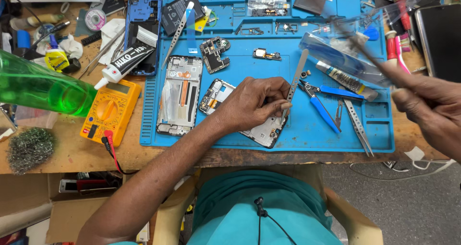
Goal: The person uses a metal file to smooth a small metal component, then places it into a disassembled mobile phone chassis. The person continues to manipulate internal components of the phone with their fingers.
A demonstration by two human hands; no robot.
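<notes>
Left hand (254, 106) flat on phone frame (261, 132), fingers loosely curled, pinning it to blue mat (307, 130). Right hand (432, 113) raised, gripping blurred tweezers (365, 48).

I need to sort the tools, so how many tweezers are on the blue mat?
3, maybe more hidden in the clutter. One tweezers lies at the mat's top left on the phone battery; two tweezers lie at the lower right, beside the blue pliers.
</notes>
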